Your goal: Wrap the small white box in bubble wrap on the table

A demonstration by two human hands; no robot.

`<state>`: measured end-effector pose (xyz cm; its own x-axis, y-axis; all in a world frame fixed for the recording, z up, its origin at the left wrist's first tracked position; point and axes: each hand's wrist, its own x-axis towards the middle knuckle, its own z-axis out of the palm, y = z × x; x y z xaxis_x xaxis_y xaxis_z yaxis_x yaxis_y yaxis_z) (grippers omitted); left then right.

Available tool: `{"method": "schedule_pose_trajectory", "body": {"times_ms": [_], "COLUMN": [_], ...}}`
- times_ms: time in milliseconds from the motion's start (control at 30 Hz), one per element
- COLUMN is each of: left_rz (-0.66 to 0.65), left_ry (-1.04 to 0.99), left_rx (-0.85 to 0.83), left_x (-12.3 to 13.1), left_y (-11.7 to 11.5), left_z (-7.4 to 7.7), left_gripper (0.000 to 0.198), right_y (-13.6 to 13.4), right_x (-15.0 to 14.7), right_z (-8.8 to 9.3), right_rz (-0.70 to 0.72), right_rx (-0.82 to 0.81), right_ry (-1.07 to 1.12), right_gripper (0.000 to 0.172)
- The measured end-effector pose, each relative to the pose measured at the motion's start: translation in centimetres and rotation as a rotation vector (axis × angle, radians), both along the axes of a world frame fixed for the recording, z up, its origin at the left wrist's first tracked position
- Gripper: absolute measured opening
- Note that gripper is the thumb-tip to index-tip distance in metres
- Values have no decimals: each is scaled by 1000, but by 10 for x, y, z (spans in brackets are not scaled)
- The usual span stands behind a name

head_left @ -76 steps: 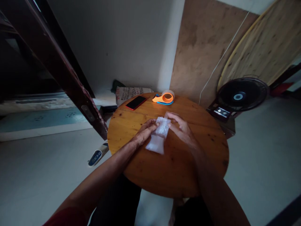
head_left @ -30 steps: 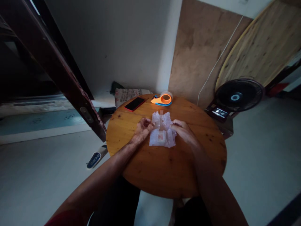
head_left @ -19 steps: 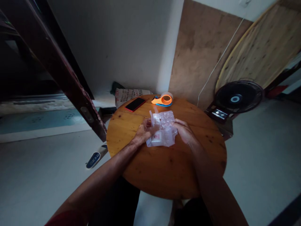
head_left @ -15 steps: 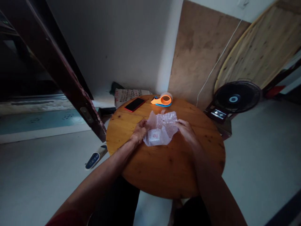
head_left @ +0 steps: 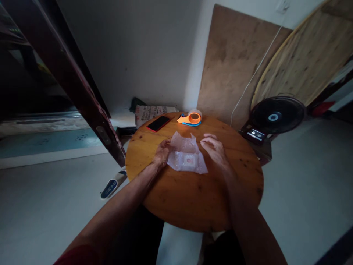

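Head — bubble wrap (head_left: 182,148), edge in left grip (head_left: 162,153)

A person's left forearm (head_left: 129,195) and right forearm (head_left: 241,202), both bare, angle inward from either side. The left grip (head_left: 161,152), its wrist nearly straight, is curled in a pinch; the right grip (head_left: 217,149) hangs loose, well apart from it, fingers bent inward and thumb held slightly away from them.

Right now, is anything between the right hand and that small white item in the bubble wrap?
Only the bubble wrap: its right side lies between the right hand and the small white item. Whether a layer also covers it is unclear. The tape dispenser and red-edged phone lie farther back.
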<state>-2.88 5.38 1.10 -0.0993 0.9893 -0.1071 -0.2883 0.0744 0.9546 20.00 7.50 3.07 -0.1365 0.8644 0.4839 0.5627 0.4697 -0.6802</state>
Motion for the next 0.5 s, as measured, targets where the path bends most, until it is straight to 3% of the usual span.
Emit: {"method": "schedule_pose_trajectory", "body": {"times_ms": [133, 267, 400, 500], "left_rz": [3, 124, 305, 328], "left_ry": [-14, 69, 323, 532], "left_rx": [20, 95, 335, 519], "left_x": [1, 1, -3, -5], "left_y": [2, 9, 10, 4], "left_z": [-2, -9, -13, -10], "left_gripper": [38, 38, 45, 42], "right_y": [-7, -10, -14, -21], "right_x": [-5, -7, -8, -11], "right_z": [7, 9, 14, 22], "right_rz": [187, 266, 290, 330], "right_rx": [-140, -168, -72, -77], "right_ry": [-24, -3, 104, 118], "right_gripper": [30, 29, 23, 22]}}
